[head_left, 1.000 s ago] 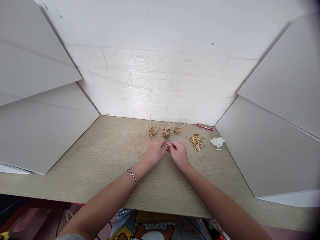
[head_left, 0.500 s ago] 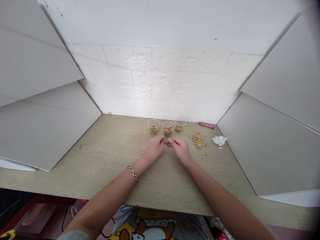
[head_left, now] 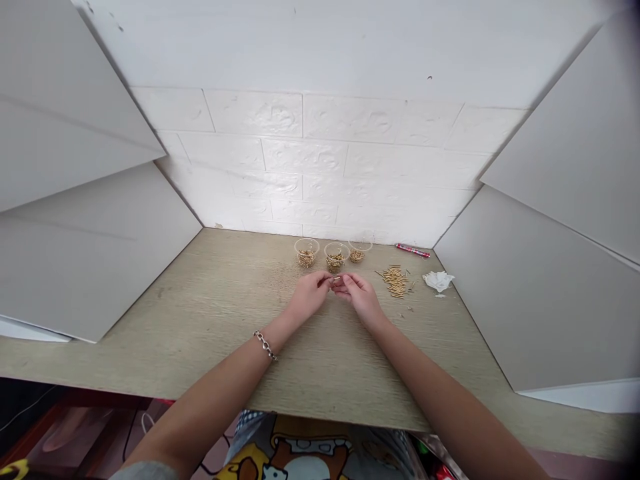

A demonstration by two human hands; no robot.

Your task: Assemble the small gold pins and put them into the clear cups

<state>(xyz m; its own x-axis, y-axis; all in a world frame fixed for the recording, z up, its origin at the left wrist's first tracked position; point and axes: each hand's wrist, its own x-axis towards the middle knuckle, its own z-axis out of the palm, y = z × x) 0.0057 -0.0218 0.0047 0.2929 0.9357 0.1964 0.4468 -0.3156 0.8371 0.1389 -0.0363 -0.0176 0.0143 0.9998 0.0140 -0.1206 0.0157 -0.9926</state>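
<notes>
"Okay, quick status: what's in the hands?"

"One thin gold pin (head_left: 337, 279), up between the two hands over the tabletop (head_left: 200, 320), just in front of the cups. The right hand (head_left: 364, 299) seems to have it in a narrow pinch, thumb against index, other fingers extended underneath. The left hand (head_left: 309, 295) has thumb and index curled in at the pin's other end; can't tell whether they're closed on it or on some smaller part."

"So, mid-piece?"

"Looks it. Pin not set down, both hands busy at it. Call this one piece in progress, not finished."

"Done so far?"

"Hard to count. Left clear cup (head_left: 306, 253), middle clear cup (head_left: 336, 257) and right clear cup (head_left: 361, 249) each have small gold-toned bits in the bottom, none near full. Too small to tell finished pieces from raw parts, so no tally."

"Left to do?"

"Probably plenty: a loose pile of gold pins (head_left: 397, 283) lies on the tabletop right of the hands, nobody touching it. A few stray bits (head_left: 407, 309) sit just on the near side of it."

"Anything else?"

"Crumpled white tissue (head_left: 438, 281) right of the pile, slim red tube (head_left: 413, 251) near the wall, neither in use. Chain bracelet (head_left: 265, 346) on the left wrist. Next clip."
</notes>
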